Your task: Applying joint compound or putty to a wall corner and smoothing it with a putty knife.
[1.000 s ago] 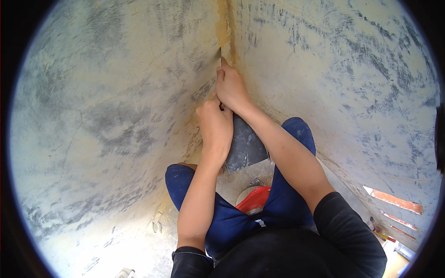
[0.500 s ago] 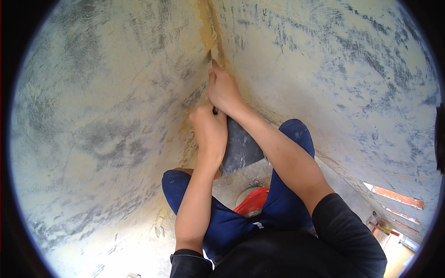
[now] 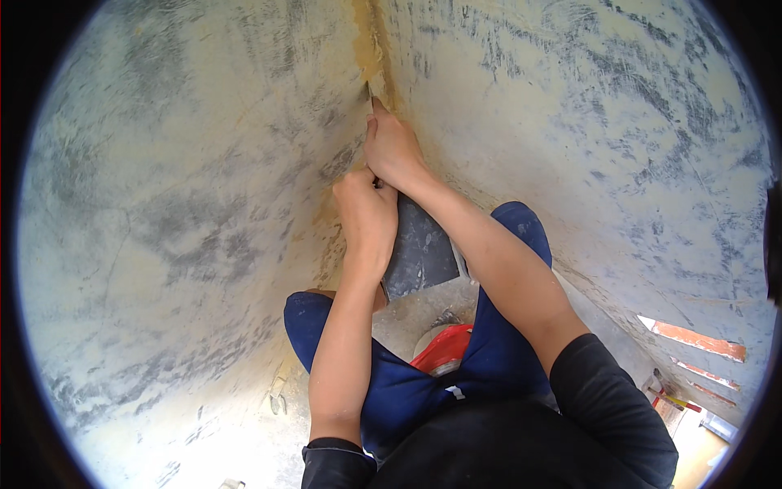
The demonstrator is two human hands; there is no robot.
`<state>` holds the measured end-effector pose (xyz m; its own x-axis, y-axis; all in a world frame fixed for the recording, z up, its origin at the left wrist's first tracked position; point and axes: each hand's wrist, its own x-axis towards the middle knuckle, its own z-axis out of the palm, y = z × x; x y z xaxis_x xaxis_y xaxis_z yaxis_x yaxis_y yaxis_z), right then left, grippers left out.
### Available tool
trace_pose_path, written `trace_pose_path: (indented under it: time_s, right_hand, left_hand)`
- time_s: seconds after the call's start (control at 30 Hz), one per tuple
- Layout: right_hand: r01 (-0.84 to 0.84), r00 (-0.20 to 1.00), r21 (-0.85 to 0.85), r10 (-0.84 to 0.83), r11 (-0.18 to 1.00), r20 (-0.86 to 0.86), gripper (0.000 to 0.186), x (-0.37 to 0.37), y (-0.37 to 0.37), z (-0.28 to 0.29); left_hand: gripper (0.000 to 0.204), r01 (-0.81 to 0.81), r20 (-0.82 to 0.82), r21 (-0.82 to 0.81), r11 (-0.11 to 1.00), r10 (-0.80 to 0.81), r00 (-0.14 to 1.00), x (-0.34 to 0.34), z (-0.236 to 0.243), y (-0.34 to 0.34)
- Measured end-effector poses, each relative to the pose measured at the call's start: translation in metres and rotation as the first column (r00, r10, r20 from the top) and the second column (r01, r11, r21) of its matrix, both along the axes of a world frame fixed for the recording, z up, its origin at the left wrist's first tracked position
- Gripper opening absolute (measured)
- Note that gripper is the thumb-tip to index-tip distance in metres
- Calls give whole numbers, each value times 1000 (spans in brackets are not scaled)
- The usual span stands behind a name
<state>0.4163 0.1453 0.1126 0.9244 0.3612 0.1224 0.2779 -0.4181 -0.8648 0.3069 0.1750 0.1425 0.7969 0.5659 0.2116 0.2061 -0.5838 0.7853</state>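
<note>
Two pale, patchy plastered walls meet in a corner, with a strip of yellowish filler (image 3: 362, 37) along the joint. My right hand (image 3: 393, 147) is closed around a thin scraper (image 3: 368, 88), its index finger stretched along it and its dark tip against the corner. Just below, my left hand (image 3: 366, 210) is curled into a fist against the heel of my right hand. A small black part shows at its thumb side; the rest of what it grips is hidden. Beneath both hands is a dark grey flat-faced thing (image 3: 423, 253) with white specks, partly covered.
The left wall (image 3: 147, 204) and right wall (image 3: 586, 163) rise close on both sides. My bent knees in blue trousers flank the grey thing. A red item (image 3: 444, 346) lies between my thighs. Openings with reddish edges (image 3: 700, 341) cut the right wall low down.
The scraper tip and my right hand have shifted slightly up along the corner. My left fist has risen a little with it. More of the dark grey thing shows.
</note>
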Motion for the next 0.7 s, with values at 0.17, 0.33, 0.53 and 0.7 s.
trace_pose_path:
  time_s: [0.17, 0.33, 0.53, 0.7]
  right_hand:
    - [94, 994, 12, -95, 995, 47, 40, 26, 13, -5]
    - [82, 995, 66, -85, 994, 45, 41, 18, 11, -5]
    - [-2, 998, -42, -1, 999, -56, 50, -19, 9, 6]
    - [-13, 999, -27, 12, 1000, -36, 50, -11, 8, 5]
  left_hand:
    - [14, 17, 73, 49, 999, -20, 997, 21, -1, 9]
    - [15, -7, 71, 39, 999, 4, 997, 12, 4, 3]
    - [17, -51, 23, 14, 999, 51, 998, -18, 4, 0]
    - [15, -47, -13, 6, 999, 47, 999, -11, 5, 1]
